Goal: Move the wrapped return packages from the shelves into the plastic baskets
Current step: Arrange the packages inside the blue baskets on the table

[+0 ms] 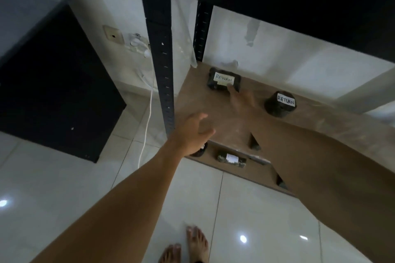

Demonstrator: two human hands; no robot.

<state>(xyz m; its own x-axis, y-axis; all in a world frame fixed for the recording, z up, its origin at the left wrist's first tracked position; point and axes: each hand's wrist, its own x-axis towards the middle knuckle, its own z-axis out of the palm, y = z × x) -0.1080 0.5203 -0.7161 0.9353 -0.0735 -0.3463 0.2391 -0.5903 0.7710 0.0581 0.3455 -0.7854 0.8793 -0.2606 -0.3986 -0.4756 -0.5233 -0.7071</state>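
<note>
Reaching right hand [242,100], fingers straight, touching flat black-wrapped package [223,79] | left hand [192,129] fingers apart | wooden shelf [198,96]

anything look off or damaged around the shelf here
Nothing is spilled or toppled. The two wrapped packages, a flat one and a round one, sit label-up on the shelf board. The one oddity is the white wall behind the shelf, which shows grey patches where paint looks scraped or peeled.

There are two wrapped packages [224,79] [280,104] with RETURN labels on the upper shelf [198,102] and one package [232,158] on the lower shelf [256,172].
</note>
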